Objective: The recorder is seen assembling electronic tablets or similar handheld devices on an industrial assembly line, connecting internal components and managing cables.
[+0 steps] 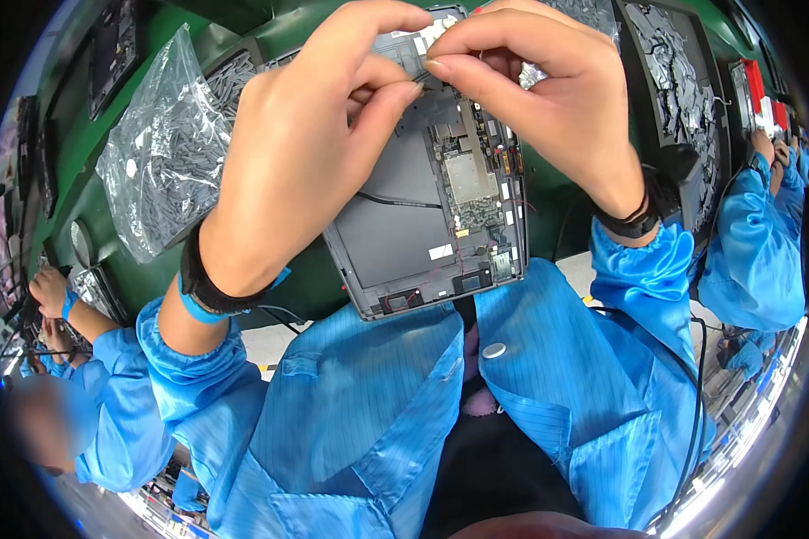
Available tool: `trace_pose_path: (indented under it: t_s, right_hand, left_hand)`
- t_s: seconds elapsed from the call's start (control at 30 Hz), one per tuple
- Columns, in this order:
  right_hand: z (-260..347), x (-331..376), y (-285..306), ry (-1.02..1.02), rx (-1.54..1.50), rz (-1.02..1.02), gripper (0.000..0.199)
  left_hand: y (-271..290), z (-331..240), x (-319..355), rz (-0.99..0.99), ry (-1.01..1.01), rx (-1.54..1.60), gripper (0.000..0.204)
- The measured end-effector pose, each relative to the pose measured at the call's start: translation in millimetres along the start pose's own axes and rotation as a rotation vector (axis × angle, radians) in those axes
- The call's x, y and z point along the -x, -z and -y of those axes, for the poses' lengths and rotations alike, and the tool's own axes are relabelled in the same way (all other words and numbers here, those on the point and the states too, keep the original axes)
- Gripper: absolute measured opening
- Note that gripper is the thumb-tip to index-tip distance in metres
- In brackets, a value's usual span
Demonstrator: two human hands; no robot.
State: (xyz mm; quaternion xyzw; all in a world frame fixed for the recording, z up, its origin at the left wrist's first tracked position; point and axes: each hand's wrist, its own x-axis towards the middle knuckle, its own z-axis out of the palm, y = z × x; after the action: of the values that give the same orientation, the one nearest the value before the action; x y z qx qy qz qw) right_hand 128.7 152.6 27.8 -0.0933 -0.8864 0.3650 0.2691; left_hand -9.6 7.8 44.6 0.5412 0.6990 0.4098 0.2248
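Observation:
An opened tablet housing (377, 238) lies on the green bench in front of me, its circuit board (472, 180) exposed along the right half. A black cable (395, 201) crosses its grey inner face. Over the far end of the housing, my left hand (288, 162) is closed in a pinch, thumb against bent forefinger. Close beside those fingertips, my right hand (557, 99) pinches too, thumb and forefinger together. Whatever lies between the fingertips is too small and too covered to name. Both wrists wear black bands.
To the left, a clear plastic bag (166, 148) full of small grey parts rests on the green bench (283, 274). A black tray (674, 81) of grey strips stands at the right. Co-workers in blue sleeves (751, 242) sit on both sides.

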Motion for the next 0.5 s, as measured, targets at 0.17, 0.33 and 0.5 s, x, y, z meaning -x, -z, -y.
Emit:
trace_pose_path:
  t_s: [0.17,0.33,0.5]
  right_hand:
    - [-10,-10,11,0.275,0.030,0.012,0.010]
    - [-13,-9,12,0.151,0.061,0.046,0.009]
    - [-13,-18,17,-0.265,-0.115,0.055,0.010]
  left_hand:
    - [2,5,-14,0.052,0.083,0.112,0.035]
    - [-2,14,-26,0.115,0.096,0.216,0.036]
    - [5,29,-42,0.045,0.052,0.207,0.035]
